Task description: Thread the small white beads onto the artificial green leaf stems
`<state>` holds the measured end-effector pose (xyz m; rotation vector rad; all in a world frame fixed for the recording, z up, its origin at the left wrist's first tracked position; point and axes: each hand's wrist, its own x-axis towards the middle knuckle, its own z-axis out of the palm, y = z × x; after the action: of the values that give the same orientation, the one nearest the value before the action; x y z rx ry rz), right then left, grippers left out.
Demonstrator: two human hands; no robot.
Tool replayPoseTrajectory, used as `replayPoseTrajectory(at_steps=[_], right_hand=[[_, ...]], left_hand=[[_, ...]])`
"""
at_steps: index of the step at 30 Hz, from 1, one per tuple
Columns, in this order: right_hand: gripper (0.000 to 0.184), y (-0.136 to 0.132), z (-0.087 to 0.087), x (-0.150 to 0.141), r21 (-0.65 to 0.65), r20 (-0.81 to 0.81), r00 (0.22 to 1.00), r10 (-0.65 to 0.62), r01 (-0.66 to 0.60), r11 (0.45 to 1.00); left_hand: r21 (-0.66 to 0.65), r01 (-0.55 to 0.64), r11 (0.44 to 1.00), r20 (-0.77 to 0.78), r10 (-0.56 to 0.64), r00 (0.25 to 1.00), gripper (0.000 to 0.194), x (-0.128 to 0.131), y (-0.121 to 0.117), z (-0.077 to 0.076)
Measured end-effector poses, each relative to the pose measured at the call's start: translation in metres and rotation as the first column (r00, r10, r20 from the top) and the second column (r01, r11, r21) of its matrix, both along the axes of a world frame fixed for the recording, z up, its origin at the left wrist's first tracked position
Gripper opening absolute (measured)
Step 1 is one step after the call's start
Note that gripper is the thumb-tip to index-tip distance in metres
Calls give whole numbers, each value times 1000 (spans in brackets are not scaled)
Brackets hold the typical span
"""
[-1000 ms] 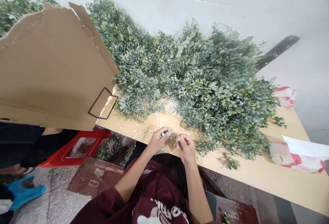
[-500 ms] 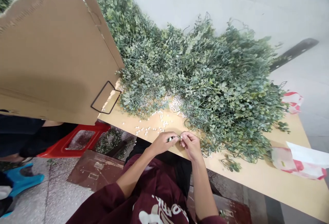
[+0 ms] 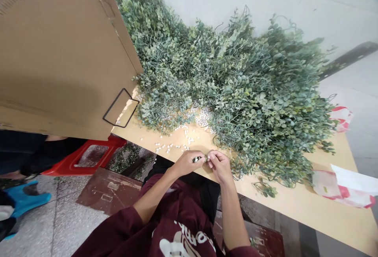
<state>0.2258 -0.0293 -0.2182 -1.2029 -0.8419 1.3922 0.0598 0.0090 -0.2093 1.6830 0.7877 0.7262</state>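
My left hand (image 3: 186, 163) is closed around a small green sprig (image 3: 196, 159) with pale bits on it, most of it hidden by the fingers. Close beside it, my right hand (image 3: 221, 168) pinches a small whitish bead (image 3: 208, 157) at the fingertips, partly covered by them. Both hands meet over the near edge of the table. Just beyond them, loose white beads (image 3: 203, 118) lie scattered and heaped on the wood. A large pile of artificial green foliage (image 3: 254, 95) rises behind the beads and to the right.
A big cardboard sheet (image 3: 59, 52) stands at the left, by a black wire frame (image 3: 108, 120). Red-and-white plastic packaging (image 3: 325, 184) lies on the table (image 3: 333, 219) at right. Below left are a red stool (image 3: 85, 170), a blue stool (image 3: 29, 202) and part of another person (image 3: 29, 152).
The view has shifted slightly, so the cardboard and foliage sit a little differently in the picture. My hands keep nearly the same pose, fingertips together.
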Motion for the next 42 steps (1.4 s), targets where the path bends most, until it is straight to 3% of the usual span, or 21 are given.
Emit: replayPoseTrajectory(at_steps=[20, 42], right_hand=[[25, 0, -5, 1, 12, 1, 1000, 15, -15, 1000], [22, -2, -8, -4, 23, 87, 996, 26, -28, 999]], left_hand=[[-12, -20, 1000, -14, 20, 1000, 27, 0, 0, 2], [3, 56, 998, 28, -56, 998, 35, -1, 2, 5]])
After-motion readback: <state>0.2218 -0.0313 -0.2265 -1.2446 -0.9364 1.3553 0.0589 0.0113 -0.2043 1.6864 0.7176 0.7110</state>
